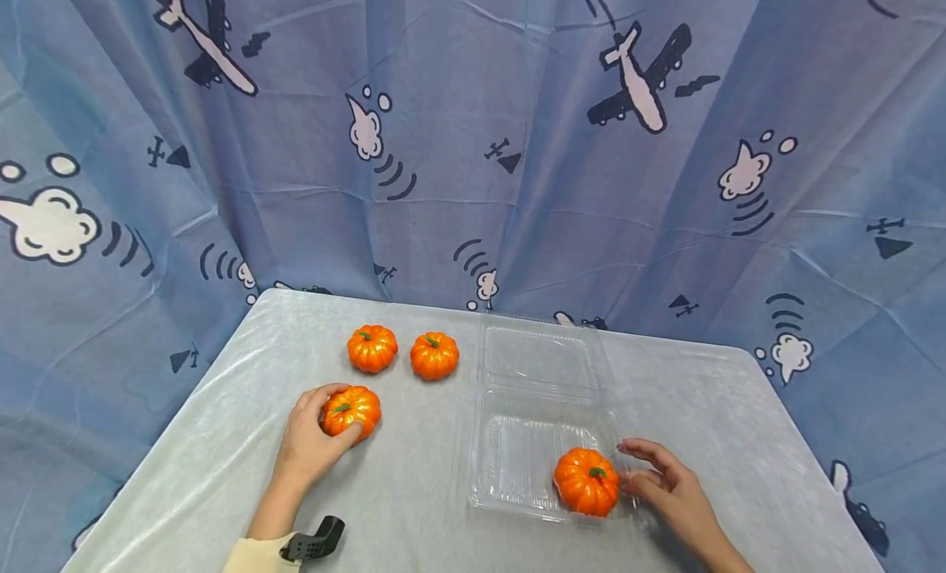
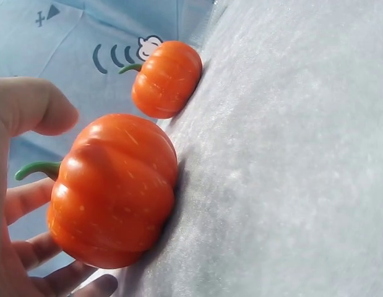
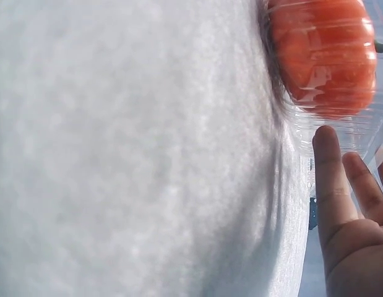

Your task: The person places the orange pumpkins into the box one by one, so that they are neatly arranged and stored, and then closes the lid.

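Observation:
An orange pumpkin (image 1: pixel 353 412) with a green stem rests on the left part of the table. Around its left side is my left hand (image 1: pixel 310 433), thumb and fingers spread about it. In the left wrist view a small gap shows between the thumb (image 2: pixel 55 111) and the pumpkin (image 2: pixel 117 192). On the right, my right hand (image 1: pixel 668 491) is at the right wall of a clear plastic clamshell box (image 1: pixel 510 466), its fingers (image 3: pixel 330 179) extended along the outside. Another pumpkin (image 1: pixel 587 483) sits inside the box, in the near right corner.
Two more pumpkins, one at the left (image 1: pixel 373 349) and one beside it (image 1: pixel 434 356), stand farther back on the table. The box's clear lid (image 1: pixel 539 355) lies folded back. Behind the pale-covered table (image 1: pixel 414 491) hangs a blue curtain (image 1: pixel 443 130) printed with airplanes.

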Available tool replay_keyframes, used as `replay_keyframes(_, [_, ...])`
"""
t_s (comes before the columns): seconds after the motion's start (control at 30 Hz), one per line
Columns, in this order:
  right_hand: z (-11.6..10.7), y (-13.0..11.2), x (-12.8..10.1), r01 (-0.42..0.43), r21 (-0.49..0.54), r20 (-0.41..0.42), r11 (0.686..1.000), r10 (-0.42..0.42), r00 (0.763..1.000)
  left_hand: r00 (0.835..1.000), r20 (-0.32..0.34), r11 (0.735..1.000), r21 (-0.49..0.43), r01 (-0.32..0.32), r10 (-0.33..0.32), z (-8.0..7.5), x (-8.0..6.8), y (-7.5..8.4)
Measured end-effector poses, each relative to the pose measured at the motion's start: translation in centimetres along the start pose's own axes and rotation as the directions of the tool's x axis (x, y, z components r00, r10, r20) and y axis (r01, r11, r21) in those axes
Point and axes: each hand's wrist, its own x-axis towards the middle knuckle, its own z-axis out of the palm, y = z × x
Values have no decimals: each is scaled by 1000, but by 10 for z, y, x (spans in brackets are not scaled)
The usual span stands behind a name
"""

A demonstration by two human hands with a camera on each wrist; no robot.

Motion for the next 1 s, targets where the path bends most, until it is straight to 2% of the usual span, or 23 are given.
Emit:
replay_keyframes(0.23, [-2, 1, 0, 38, 27, 8, 999, -38, 999, 1000, 11, 1000, -19, 9, -9, 1, 1, 0])
replay_keyframes(0.47, [-2, -1, 0, 4, 15, 9, 1000, -4, 1000, 999, 14, 999, -29, 38, -37, 0, 2, 0])
replay_keyframes(0.7, [-1, -2, 0, 7, 18, 3, 1000, -7, 1000, 999, 26, 999, -21, 42, -42, -5, 2, 3])
replay_keyframes(0.83, [0, -1, 0, 3, 25, 3, 1000, -3, 1000, 1000, 13, 1000, -20, 20, -19, -6, 0, 7])
replay_keyframes(1.0, [1, 0, 0, -12, 20, -3, 1000, 12, 1000, 999, -12, 999, -26, -47, 47, -5, -3, 13])
